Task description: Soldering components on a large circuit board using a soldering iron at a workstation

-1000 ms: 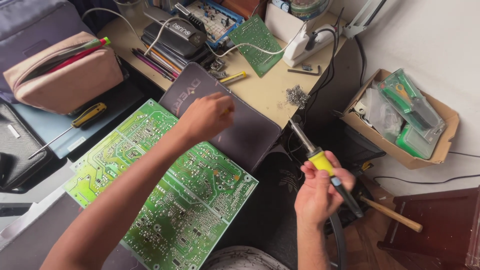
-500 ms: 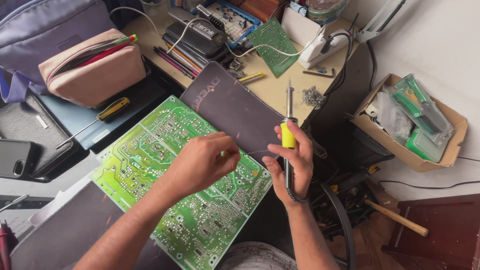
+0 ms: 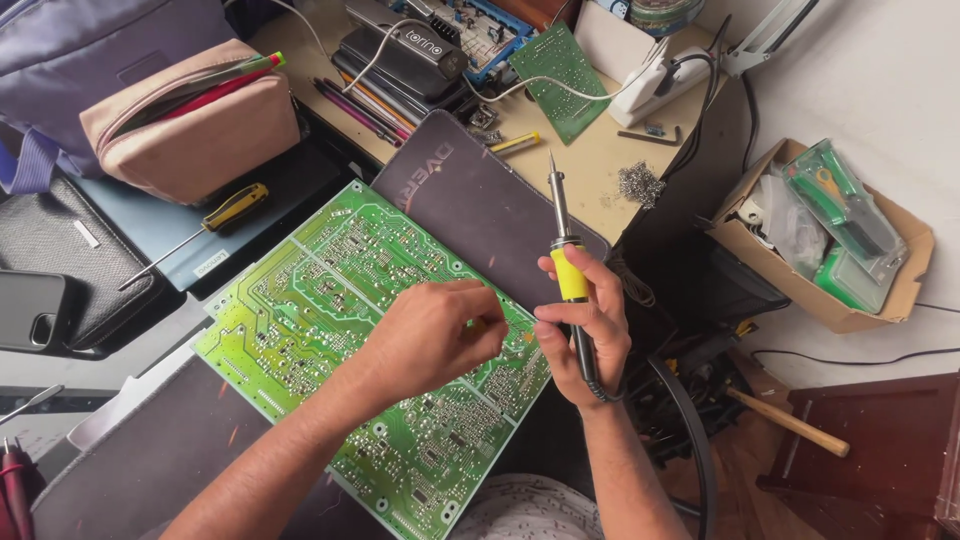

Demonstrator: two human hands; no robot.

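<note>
A cluttered workbench carries a large green printed circuit board. The left hand rests curled on it (contents unclear); the right hand grips a yellow-handled soldering iron upright, tip best steadied before lowering.

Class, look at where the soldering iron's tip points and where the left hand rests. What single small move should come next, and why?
Probably tilt the soldering iron down toward the spot under the left hand. The right hand holds it upright by its yellow grip, tip pointing away over the dark mat, while the left fingers pinch something small and yellowish against the green circuit board. What that item is cannot be told.
</note>
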